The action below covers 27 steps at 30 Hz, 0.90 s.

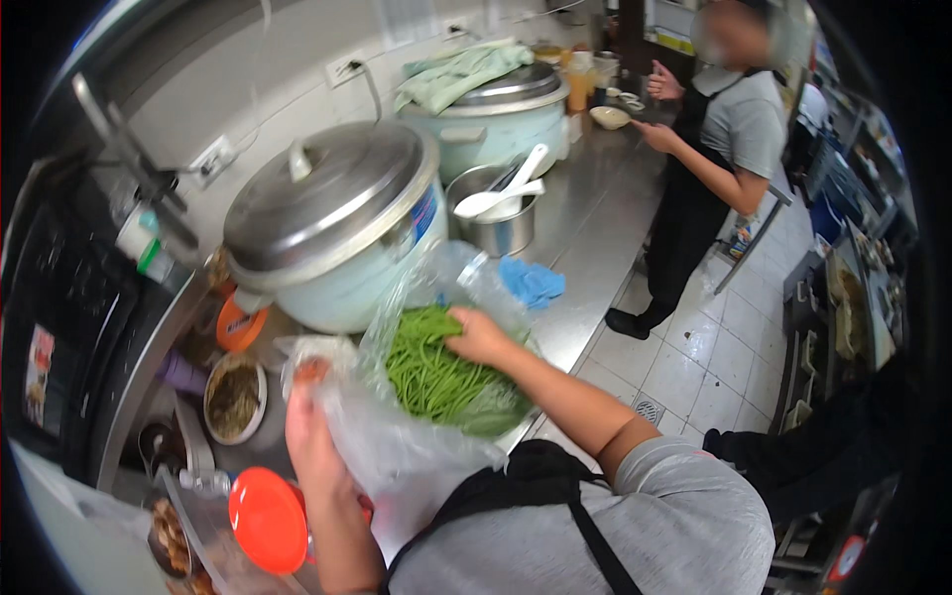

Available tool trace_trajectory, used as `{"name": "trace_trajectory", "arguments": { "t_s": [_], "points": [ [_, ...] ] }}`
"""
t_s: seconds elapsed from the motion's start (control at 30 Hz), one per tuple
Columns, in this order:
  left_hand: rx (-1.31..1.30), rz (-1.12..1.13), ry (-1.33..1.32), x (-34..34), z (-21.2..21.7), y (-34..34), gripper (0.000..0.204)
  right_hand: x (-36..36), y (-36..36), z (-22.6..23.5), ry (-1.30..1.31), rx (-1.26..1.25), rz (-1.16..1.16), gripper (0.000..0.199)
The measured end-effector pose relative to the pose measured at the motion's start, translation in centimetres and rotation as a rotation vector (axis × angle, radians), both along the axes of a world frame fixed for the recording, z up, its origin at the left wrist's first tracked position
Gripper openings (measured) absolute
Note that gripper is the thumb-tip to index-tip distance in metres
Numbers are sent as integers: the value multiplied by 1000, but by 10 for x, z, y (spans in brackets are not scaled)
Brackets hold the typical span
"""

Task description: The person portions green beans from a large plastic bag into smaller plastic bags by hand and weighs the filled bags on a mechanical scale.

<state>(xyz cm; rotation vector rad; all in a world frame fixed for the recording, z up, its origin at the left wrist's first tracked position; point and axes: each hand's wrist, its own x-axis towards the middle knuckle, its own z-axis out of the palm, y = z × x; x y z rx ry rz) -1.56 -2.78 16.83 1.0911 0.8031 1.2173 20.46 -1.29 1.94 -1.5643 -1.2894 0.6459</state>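
Note:
A large clear plastic bag [397, 441] lies open in front of me, full of long thin green beans [436, 372]. My left hand [305, 402] grips the bag's side at the left, its fingertips partly covered by the crumpled plastic. Reaching in from the right, my right hand [478, 339] has its fingers closed on green beans at the upper edge of the pile. Some fingertips are hidden among the beans. A crumpled blue cloth or glove [532, 283] rests on the counter just beyond the bag.
Two big lidded rice cookers [337, 218] and a steel pot [501, 233] with white ladles stand behind the bag. At left are a bowl of chopped food [235, 402] and a red lid [268, 521]. A co-worker [719, 149] stands at the counter's far right, holding a small bowl.

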Motion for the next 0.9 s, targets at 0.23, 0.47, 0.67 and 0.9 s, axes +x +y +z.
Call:
{"name": "trace_trajectory", "arguments": {
  "t_s": [0.23, 0.47, 0.67, 0.9],
  "points": [
    [-91, -147, -97, -6, -43, 61, 9, 7, -16, 53, 650, 73, -12, 30],
    [-51, -68, -55, -14, -56, 60, 8, 1, -15, 23, 544, 170, -92, 30],
    [462, -36, 365, -9, -57, 64, 20, -5, -11, 18, -261, 382, -215, 25],
    [443, -24, 554, 2, -44, 79, 15, 6, -15, 51, 318, 240, -234, 15]
  ]
}}
